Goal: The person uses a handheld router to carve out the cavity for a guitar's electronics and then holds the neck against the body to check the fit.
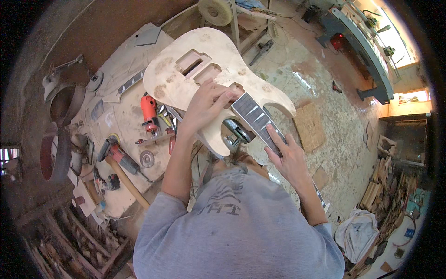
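An unfinished pale wooden guitar body (167, 74) with routed cavities lies tilted across the middle. A guitar neck (251, 111) with a dark fretboard and triangular inlays meets the body at its neck pocket and runs down to the right. My left hand (206, 104) rests closed on the body beside that pocket, its thumb at the neck's end. My right hand (285, 158) holds the neck, index finger along the fretboard. Part of the neck behind my right forearm is hidden.
A bench (125, 190) on the left carries a red router (149, 114), grinder (123, 156), drill (111, 182) and another fretboard (130, 83). A machine (357, 60) stands upper right. Cardboard (309, 128) lies on the floor; wood scraps (374, 186) and a white sack (355, 237) are lower right.
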A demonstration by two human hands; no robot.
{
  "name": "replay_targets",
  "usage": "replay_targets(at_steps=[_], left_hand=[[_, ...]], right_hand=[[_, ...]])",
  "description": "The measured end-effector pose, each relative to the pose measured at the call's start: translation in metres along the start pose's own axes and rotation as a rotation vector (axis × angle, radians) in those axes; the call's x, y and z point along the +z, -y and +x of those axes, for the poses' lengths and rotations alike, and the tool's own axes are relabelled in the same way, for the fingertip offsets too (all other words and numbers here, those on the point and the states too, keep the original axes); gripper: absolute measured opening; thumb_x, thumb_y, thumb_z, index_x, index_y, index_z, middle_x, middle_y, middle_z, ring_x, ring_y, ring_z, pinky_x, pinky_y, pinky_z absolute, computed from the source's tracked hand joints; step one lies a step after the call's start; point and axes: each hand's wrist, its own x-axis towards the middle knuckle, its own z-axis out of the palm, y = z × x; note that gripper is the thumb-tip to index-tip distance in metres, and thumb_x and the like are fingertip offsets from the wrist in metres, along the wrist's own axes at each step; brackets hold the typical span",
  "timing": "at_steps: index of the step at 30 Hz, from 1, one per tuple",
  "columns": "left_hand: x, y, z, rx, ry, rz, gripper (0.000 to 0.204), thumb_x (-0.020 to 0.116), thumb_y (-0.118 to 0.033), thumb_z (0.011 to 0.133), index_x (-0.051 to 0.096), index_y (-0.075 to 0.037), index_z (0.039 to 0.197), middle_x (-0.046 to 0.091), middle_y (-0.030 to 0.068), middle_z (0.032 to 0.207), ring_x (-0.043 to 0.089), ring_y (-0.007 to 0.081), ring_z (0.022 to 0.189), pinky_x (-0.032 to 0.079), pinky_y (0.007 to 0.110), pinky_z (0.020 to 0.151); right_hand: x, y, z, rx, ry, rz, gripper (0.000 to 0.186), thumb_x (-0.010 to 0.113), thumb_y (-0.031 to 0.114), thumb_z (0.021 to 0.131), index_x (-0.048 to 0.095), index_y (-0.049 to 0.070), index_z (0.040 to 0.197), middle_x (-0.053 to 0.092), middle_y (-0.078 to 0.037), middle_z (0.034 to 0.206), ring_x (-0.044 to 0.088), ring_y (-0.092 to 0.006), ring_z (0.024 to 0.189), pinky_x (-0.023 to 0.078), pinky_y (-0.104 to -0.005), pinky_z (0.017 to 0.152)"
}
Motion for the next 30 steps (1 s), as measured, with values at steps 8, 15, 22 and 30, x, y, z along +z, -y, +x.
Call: replay_targets(at_steps=[8, 15, 22, 30], left_hand=[[0.001, 0.007, 0.001, -0.045, 0.041, 0.018, 0.028, 0.058, -0.027, 0.107, 0.081, -0.012, 0.115, 0.077, 0.0059, 0.103, 0.061, 0.023, 0.106, 0.042, 0.039, 0.109], [-0.003, 0.007, 0.001, -0.022, 0.05, 0.032, 0.032, 0.055, -0.03, 0.108, 0.08, -0.012, 0.117, 0.076, 0.0074, 0.109, 0.061, 0.0272, 0.115, 0.034, 0.042, 0.119], [0.001, 0.012, 0.001, 0.011, 0.012, 0.017, 0.03, 0.053, -0.03, 0.108, 0.081, -0.017, 0.11, 0.075, 0.0088, 0.099, 0.057, 0.0305, 0.1, 0.043, 0.042, 0.102], [0.006, 0.016, 0.002, 0.078, -0.028, 0.031, 0.029, 0.056, -0.031, 0.105, 0.08, -0.014, 0.108, 0.072, 0.0101, 0.086, 0.059, 0.0296, 0.097, 0.043, 0.042, 0.101]], right_hand=[[0.002, -0.006, 0.001, -0.023, 0.026, 0.005, 0.072, 0.075, 0.034, 0.094, 0.047, 0.034, 0.16, 0.059, -0.018, 0.095, 0.066, -0.0353, 0.074, 0.056, -0.0459, 0.063], [0.01, -0.014, 0.0, -0.035, 0.028, -0.004, 0.074, 0.079, 0.033, 0.091, 0.049, 0.029, 0.159, 0.059, -0.017, 0.095, 0.066, -0.0348, 0.073, 0.055, -0.0451, 0.062], [0.007, -0.008, 0.004, -0.021, 0.055, 0.019, 0.076, 0.081, 0.027, 0.09, 0.05, 0.023, 0.159, 0.059, -0.016, 0.096, 0.065, -0.0325, 0.074, 0.055, -0.0435, 0.063], [0.005, -0.004, 0.005, -0.002, 0.077, 0.008, 0.075, 0.08, 0.025, 0.091, 0.05, 0.023, 0.16, 0.058, -0.015, 0.099, 0.065, -0.0321, 0.077, 0.055, -0.0442, 0.066]])
